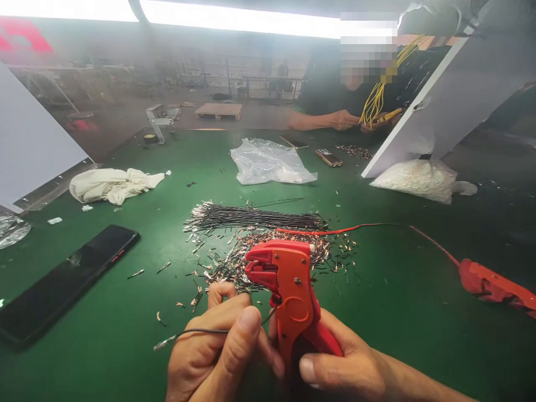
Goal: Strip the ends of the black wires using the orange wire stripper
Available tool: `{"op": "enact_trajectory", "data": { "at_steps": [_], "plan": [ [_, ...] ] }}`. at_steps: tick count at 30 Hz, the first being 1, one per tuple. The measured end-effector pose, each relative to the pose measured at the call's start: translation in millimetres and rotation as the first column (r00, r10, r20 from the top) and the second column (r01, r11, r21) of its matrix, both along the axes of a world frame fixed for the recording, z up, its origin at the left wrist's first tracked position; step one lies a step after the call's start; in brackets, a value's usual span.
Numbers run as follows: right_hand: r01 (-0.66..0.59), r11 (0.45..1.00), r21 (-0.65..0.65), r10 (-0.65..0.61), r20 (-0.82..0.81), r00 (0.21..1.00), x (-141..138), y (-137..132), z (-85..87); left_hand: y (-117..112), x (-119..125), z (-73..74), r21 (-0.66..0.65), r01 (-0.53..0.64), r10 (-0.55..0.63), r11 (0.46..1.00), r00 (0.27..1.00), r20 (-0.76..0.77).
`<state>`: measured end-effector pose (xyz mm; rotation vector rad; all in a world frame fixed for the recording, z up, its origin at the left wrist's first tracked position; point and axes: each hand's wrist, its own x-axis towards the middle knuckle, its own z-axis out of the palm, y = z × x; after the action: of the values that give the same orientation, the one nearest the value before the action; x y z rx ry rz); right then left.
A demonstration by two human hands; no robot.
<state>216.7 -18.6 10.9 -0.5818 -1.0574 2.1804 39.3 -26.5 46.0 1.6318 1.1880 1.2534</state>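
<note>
My left hand (221, 340) pinches a short black wire (201, 330) between thumb and fingers. A pale metallic terminal shows on the wire's left end, while its right end reaches the lower jaw side of a red wire stripper (293, 301). Around the stripper's handles my right hand (347, 357) is closed, and the tool stands upright with its jaws facing left. Just behind it lies a heap of wire offcuts (238, 257), dark and copper-coloured. Beyond the heap rests a bundle of black wires (255, 216) with terminals at the left ends.
A black phone (71, 279) lies left, near a white cloth (113, 185). Clear plastic bags (270, 162) lie behind the bundle. A second red tool (498, 285) with a red strap is at right. Across the table, a co-worker's hands (345, 119) hold yellow wires (372, 106).
</note>
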Motion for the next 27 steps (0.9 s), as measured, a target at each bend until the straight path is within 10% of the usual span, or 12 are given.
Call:
{"op": "enact_trajectory", "data": {
  "at_steps": [27],
  "plan": [
    [0.114, 0.992, 0.051, -0.123, 0.277, 0.953, -5.4, -9.2, -13.3, 2.9, 0.9, -23.4, 0.083, -0.025, 0.039, 0.996, 0.985, -0.166]
  ]
}}
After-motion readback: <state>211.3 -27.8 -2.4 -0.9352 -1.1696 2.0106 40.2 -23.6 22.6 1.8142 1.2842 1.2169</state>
